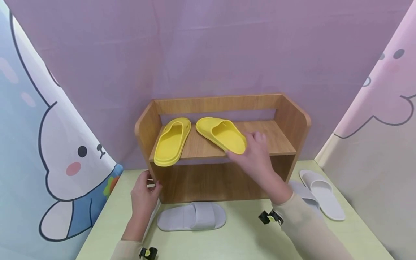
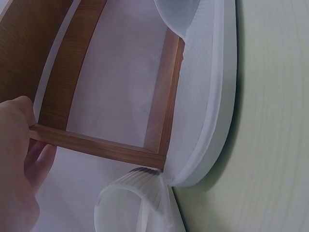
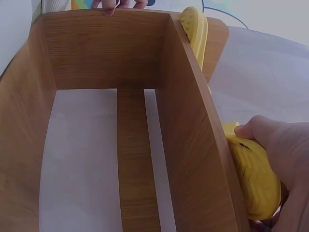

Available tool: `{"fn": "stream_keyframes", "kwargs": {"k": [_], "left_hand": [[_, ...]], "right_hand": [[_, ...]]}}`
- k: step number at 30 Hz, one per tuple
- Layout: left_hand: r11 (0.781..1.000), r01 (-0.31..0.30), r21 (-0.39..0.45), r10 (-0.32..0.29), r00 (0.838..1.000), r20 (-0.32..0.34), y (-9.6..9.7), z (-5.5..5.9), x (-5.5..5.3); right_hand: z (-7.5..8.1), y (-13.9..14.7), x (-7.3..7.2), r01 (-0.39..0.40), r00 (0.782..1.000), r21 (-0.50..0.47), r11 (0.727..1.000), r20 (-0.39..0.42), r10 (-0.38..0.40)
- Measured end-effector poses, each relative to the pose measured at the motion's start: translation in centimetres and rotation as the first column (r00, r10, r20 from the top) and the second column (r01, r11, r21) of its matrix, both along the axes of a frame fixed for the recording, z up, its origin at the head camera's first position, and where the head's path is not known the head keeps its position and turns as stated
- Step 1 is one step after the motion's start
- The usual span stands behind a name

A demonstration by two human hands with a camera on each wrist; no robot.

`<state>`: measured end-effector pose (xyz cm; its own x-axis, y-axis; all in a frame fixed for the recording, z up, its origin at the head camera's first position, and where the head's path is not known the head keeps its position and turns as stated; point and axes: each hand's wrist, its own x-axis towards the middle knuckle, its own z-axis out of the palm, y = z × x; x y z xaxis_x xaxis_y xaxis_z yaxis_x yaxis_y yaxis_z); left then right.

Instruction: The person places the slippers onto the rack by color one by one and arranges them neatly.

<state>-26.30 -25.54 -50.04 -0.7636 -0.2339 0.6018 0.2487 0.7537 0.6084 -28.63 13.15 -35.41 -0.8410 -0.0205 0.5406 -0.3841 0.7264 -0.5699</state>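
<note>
A wooden shoe rack [image 1: 211, 180] carries two yellow clogs on its upper shelf. The left clog [image 1: 172, 144] lies with its heel end over the shelf's front edge. My right hand [image 1: 255, 157] holds the right clog [image 1: 221, 133] by its heel, thumb on one side and fingers on the other; that clog sits at a slant on the shelf, toe toward the back left. In the left wrist view my left hand [image 2: 19, 159] grips the front edge of the rack's left side panel [image 2: 96, 145] between thumb and fingers.
A grey slipper [image 1: 191, 216] lies sideways on the pale table [image 1: 240, 234] before the rack. Another white slipper [image 2: 130, 198] shows low in the left wrist view. To the right lie a white slipper [image 1: 328, 198] and a grey one [image 1: 303, 191], partly behind my sleeve. Printed cloth walls surround them.
</note>
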Motion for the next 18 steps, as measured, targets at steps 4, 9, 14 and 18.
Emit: {"fn": "stream_keyframes", "kwargs": {"k": [4, 9, 14, 18], "left_hand": [[1.000, 0.000, -0.003, 0.000, 1.000, 0.003, 0.0, 0.0, 0.1], [1.000, 0.003, 0.000, -0.003, 1.000, 0.001, -0.1, 0.0, 0.0], [1.000, 0.004, 0.002, -0.004, 1.000, 0.005, -0.1, 0.0, -0.2], [1.000, 0.002, 0.004, -0.002, 1.000, 0.015, -0.1, 0.0, -0.2]], "right_hand": [[0.2, -0.7, -0.6, 0.023, 0.999, 0.005, 1.000, 0.032, -0.023], [0.5, -1.3, -0.9, 0.035, 0.997, 0.009, 0.999, 0.063, -0.036], [0.8, -2.1, -1.2, 0.060, 0.992, 0.019, 0.998, 0.109, -0.062], [1.0, -2.7, -1.4, 0.081, 0.987, 0.017, 0.997, 0.136, -0.083]]}}
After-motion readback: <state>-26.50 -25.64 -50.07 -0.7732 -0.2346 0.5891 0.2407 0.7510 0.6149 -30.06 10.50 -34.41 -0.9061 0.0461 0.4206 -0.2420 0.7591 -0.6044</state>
